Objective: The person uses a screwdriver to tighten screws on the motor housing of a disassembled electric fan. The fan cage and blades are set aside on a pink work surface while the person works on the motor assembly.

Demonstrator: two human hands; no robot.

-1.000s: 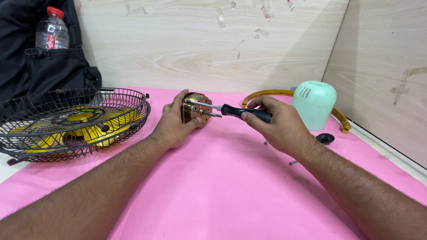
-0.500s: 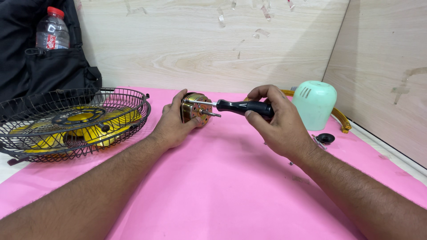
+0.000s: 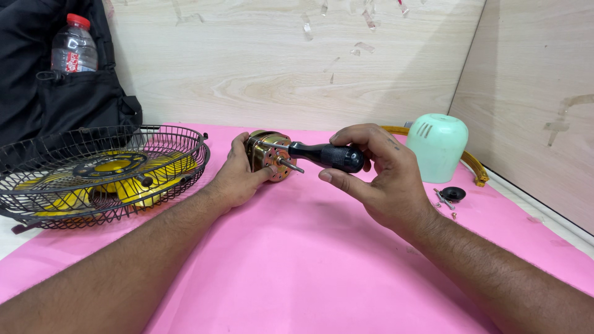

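Spread across the whole bench: pink mat point(image 3: 309, 266). At ten o'clock, slumped against the wooden wall: black backpack point(image 3: 62, 105). At nine o'clock on the mat: black wire fan guard point(image 3: 93, 210) cradling yellow fan blades point(image 3: 154, 185).

Near centre, at twelve o'clock: left hand point(image 3: 238, 176) clasped around the brass-coloured fan motor point(image 3: 267, 154), standing on edge on the mat, shaft towards the right. Right hand point(image 3: 383, 179) pinching the black-handled screwdriver point(image 3: 325, 154) with fingers and thumb, tip set against the motor's face.

Judged as screw work on the motor housing, mid-step. Called for next: tip kept square in the screw head, motor braced firmly against twisting.

At two o'clock: mint-green motor cover point(image 3: 438, 145), upright, with a yellow ring point(image 3: 473, 164) behind.

In the backpack's side pocket: clear water bottle point(image 3: 74, 46), red cap, red wraparound label.

At three o'clock: black knob point(image 3: 453, 193), loose screws point(image 3: 442, 199) just beside.
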